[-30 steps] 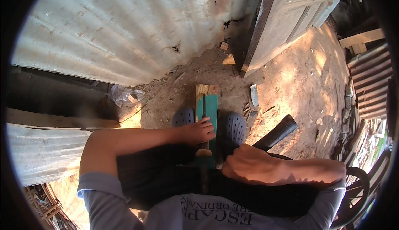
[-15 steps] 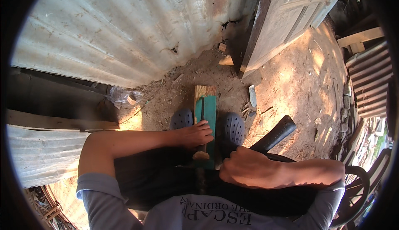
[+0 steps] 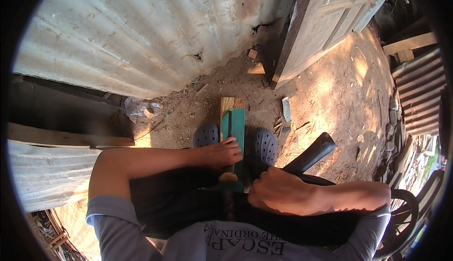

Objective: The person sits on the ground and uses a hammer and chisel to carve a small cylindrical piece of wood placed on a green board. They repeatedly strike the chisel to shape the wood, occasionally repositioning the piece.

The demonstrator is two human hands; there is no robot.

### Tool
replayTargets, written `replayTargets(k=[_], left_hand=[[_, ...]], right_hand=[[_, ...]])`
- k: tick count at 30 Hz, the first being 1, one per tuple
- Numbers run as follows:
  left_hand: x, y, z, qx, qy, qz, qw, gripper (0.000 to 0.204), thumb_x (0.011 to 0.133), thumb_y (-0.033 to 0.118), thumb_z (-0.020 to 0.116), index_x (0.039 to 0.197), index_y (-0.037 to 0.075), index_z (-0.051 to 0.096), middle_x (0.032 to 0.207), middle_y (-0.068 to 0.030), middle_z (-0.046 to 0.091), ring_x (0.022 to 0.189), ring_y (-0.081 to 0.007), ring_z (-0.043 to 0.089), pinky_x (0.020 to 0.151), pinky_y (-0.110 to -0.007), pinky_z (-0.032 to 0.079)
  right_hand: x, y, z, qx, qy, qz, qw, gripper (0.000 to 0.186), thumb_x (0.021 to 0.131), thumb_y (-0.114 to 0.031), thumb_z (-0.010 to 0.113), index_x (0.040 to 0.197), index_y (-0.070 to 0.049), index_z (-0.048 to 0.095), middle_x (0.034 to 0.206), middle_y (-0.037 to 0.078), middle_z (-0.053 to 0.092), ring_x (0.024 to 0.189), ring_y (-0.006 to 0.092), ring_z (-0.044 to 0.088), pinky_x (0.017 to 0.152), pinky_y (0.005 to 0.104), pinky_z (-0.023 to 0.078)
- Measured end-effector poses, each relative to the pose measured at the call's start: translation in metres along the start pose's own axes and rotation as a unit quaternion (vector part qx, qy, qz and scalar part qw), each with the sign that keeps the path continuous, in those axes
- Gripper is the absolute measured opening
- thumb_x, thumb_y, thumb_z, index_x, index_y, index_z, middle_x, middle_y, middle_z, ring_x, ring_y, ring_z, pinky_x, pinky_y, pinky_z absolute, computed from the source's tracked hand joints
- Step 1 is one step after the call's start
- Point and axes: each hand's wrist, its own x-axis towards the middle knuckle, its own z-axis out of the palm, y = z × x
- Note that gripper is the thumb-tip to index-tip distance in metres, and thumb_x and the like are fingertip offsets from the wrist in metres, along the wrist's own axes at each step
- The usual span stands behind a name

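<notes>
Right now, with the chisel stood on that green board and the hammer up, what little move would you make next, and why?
Probably bring the hammer down lightly on the chisel. The left hand steadies the chisel on the green board between the two shoes, while the right hand holds the hammer raised beside it, apart from the chisel's end.

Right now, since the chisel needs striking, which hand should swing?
Probably right: the right hand grips the dark mallet, raised clear, while the left hand steadies the chisel on the green plank.
</notes>
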Motion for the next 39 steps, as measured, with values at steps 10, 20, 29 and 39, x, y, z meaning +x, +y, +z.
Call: replayTargets(k=[10,20,29,39], left_hand=[[0.002,0.000,-0.007,-0.011,-0.014,-0.008,1.000,0.036,0.066,0.019,0.072,0.091,0.004,0.052,0.091,-0.0114,0.050,0.098,-0.0291,0.051,0.103,-0.048,0.031],[0.002,0.001,-0.007,-0.023,-0.012,-0.011,1.000,0.040,0.064,0.025,0.075,0.087,0.004,0.051,0.090,-0.0120,0.050,0.095,-0.0292,0.051,0.099,-0.046,0.032],[-0.002,-0.004,-0.010,-0.007,-0.014,-0.012,1.000,0.040,0.063,0.025,0.075,0.087,0.003,0.051,0.089,-0.0119,0.050,0.094,-0.0288,0.051,0.097,-0.044,0.032],[0.003,-0.001,-0.012,-0.028,-0.004,-0.019,0.999,0.037,0.063,0.022,0.074,0.085,0.004,0.050,0.089,-0.0117,0.050,0.094,-0.0287,0.050,0.096,-0.043,0.033]], right_hand=[[-0.001,0.000,0.003,-0.065,-0.020,0.014,0.998,0.008,0.081,-0.017,0.062,0.077,-0.011,0.063,0.071,0.007,0.059,0.071,0.0226,0.060,0.061,0.0342,0.042],[-0.004,0.004,-0.004,0.026,-0.006,0.009,1.000,0.004,0.077,-0.012,0.063,0.075,-0.008,0.062,0.070,0.008,0.061,0.068,0.0241,0.063,0.057,0.0347,0.046],[-0.005,0.007,0.002,0.044,0.031,0.031,0.998,0.006,0.074,-0.009,0.066,0.069,-0.007,0.062,0.068,0.010,0.063,0.068,0.0277,0.066,0.057,0.0375,0.048],[-0.007,0.006,-0.001,0.041,0.048,0.005,0.998,0.008,0.075,-0.008,0.065,0.068,-0.005,0.062,0.064,0.012,0.062,0.064,0.0304,0.065,0.055,0.0389,0.048]])
